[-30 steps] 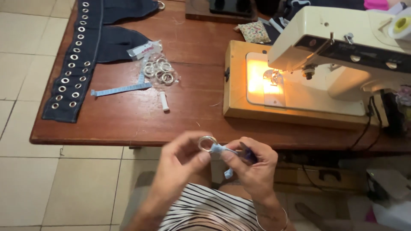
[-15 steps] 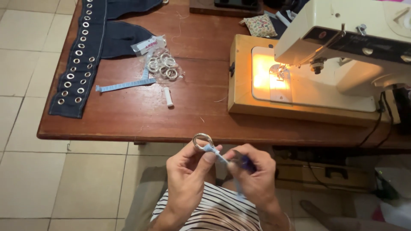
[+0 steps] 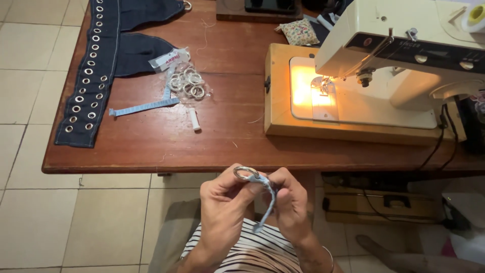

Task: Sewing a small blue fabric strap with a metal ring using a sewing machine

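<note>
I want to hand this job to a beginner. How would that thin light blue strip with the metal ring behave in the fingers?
The light blue strip is probably floppy: its free end droops below the hands. The metal ring looks rigid and likely slick, so it may twist unless pinched, as the left hand does. The right hand steadies the strip.

Your left hand (image 3: 222,202) covers the near side of the metal ring (image 3: 245,173), so only its top arc shows above your fingertips. Just right of the pinch, your right hand (image 3: 289,205) hides where the light blue strap (image 3: 269,199) passes behind its fingers; whether the strap is looped through the ring can't be told. Below the grip, both wrists run off the bottom edge. Far up and right of your hands, the sewing machine (image 3: 404,55) is cut by the top and right edges, its needle too small to make out.
</note>
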